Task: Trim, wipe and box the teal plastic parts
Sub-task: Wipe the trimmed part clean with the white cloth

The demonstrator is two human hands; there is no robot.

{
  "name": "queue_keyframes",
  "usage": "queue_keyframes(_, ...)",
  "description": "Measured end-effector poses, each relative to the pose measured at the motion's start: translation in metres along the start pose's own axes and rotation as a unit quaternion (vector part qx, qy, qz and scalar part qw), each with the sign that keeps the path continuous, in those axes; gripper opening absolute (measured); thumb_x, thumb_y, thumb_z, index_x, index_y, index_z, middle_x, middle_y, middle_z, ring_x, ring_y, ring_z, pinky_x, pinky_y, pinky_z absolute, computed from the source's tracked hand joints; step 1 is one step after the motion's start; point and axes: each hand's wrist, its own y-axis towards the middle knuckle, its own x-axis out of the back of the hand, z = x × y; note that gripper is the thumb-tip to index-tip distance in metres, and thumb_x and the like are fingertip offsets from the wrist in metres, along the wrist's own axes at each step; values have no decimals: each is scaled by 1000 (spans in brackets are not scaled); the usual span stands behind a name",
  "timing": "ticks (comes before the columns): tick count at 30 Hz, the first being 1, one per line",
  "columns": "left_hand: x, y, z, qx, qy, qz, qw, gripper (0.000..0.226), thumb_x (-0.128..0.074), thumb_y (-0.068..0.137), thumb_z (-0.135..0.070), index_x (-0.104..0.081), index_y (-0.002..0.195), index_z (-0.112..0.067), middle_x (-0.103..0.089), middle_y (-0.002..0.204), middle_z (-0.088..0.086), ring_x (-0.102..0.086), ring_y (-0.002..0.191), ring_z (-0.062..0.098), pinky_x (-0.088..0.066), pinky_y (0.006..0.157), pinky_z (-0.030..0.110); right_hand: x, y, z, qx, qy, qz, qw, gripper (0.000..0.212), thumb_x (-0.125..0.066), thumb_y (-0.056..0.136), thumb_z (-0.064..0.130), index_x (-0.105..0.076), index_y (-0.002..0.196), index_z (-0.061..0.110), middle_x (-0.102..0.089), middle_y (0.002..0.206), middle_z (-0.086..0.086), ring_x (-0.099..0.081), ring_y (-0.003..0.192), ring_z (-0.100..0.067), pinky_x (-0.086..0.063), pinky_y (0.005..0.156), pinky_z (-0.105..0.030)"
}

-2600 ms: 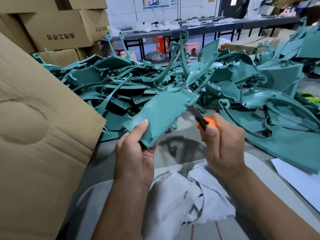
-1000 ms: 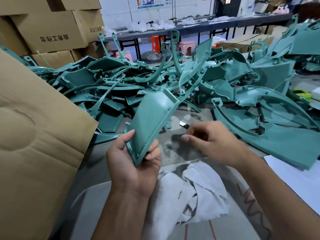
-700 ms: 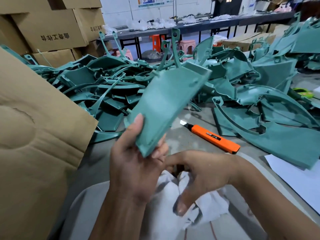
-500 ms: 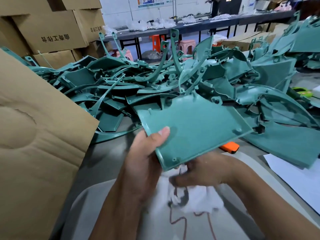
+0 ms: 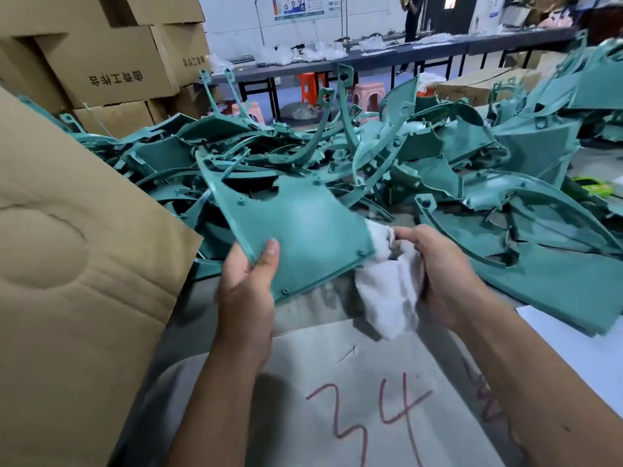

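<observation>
My left hand (image 5: 247, 288) grips a flat teal plastic panel (image 5: 296, 230) by its near left corner, thumb on top, and holds it above the table. My right hand (image 5: 441, 271) clutches a white rag (image 5: 391, 294) bunched against the panel's right edge; the rag hangs down below the hand. A big tangled pile of teal plastic parts (image 5: 387, 153) covers the table behind. The orange knife is hidden from view.
A large brown cardboard flap (image 5: 77, 264) stands at my left. Stacked cardboard boxes (image 5: 108, 62) sit at the back left. A pale sheet marked with red numerals (image 5: 354, 399) lies before me. White paper (image 5: 573, 338) lies at right. Benches and stools stand far behind.
My right hand put down the orange knife, picked the rag up off the table and brought it to the panel's right edge. My left hand turned the panel flat, face up.
</observation>
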Motion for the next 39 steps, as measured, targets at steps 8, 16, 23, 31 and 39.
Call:
queue_keyframes(8,22,19,17,-54,95,-5,994,20,-59,91,-36,-68,109,-42,-76,110,-17,-72,101,5,-58,79,17,12,0,-5,74,-193,104,973,72,-70,89,-14,-54,148,24,-72,126,-9,-73,101,-23,-61,72,-38)
queue_keyframes(16,-11,-4,19,-115,17,-3,993,37,-73,89,-13,-63,123,-21,-76,116,-4,-73,106,17,-60,83,30,-11,2,-26,185,-87,24,979,20,-72,89,-8,-58,102,-17,-68,74,-9,-66,61,-15,-54,55,-26)
queue_keyframes(23,-19,-12,11,-93,-18,32,995,34,-70,94,-8,-62,126,-18,-76,116,-2,-73,107,18,-61,82,30,-6,8,-25,340,-210,-38,916,26,-70,100,18,-70,77,7,-56,68,10,-49,64,-7,-41,60,-23)
queue_keyframes(31,-13,-12,-2,-142,51,91,984,33,-71,91,-6,-64,120,-21,-76,112,-6,-73,104,13,-59,82,23,10,18,-11,254,74,-253,931,21,-65,101,22,-67,107,3,-73,80,-7,-64,65,-23,-53,56,-36)
queue_keyframes(39,-17,-14,4,-118,52,131,983,34,-72,88,-8,-64,120,-17,-76,111,-2,-73,102,17,-58,83,26,-12,4,-25,317,-284,-55,903,41,-62,102,34,-54,62,24,-51,57,12,-48,54,-6,-40,56,-18)
